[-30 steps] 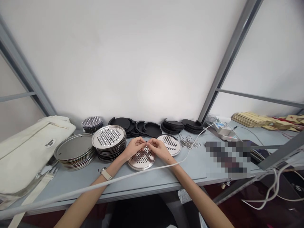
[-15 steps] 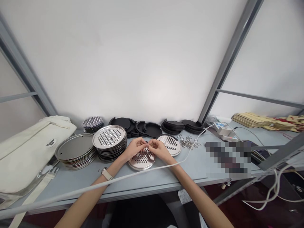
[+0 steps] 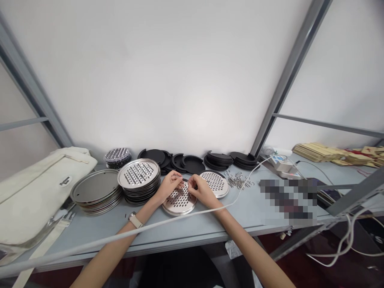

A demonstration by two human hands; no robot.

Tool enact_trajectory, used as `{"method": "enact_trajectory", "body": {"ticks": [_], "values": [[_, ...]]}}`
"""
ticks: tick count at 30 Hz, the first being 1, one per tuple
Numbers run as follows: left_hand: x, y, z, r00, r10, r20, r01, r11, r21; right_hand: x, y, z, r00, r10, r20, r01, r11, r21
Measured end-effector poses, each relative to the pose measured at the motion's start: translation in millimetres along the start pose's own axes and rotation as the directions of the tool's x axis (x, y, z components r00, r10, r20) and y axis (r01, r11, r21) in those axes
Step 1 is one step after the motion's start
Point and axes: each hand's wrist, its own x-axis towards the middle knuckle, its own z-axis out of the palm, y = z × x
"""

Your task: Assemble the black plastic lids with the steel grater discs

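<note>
A round perforated metal disc [image 3: 179, 201] lies on the grey table [image 3: 246, 212] in front of me. My left hand [image 3: 168, 185] and my right hand [image 3: 200, 189] hover over its far edge, both with fingers pinched together. The fingertips stand a little apart, on something too small to make out. A watch sits on my left wrist. A second perforated disc [image 3: 216, 183] lies just right of my right hand.
Stacks of perforated discs [image 3: 138, 180] and plain metal pans [image 3: 95, 191] stand to the left, black rubber rings [image 3: 192, 162] at the back, small wire clips [image 3: 239, 179] to the right. A white cable [image 3: 126, 236] crosses my arms. A cream bag [image 3: 33, 188] lies far left.
My fingertips, which met over the disc's far edge, have drawn slightly apart. The right hand has lowered a little toward the disc.
</note>
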Motion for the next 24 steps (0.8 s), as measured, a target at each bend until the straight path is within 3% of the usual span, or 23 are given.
{"method": "enact_trajectory", "body": {"ticks": [8, 24], "values": [[5, -11, -2.5, 0.998, -0.031, -0.046, 0.03, 0.999, -0.022, -3, 0, 4, 0.992, -0.114, 0.059, 0.125, 0.968, -0.218], [1, 0, 2.4, 0.997, 0.041, -0.065, -0.046, 0.996, -0.08, -3, 3, 8, 0.992, -0.122, 0.017, 0.123, 0.972, -0.198]]}}
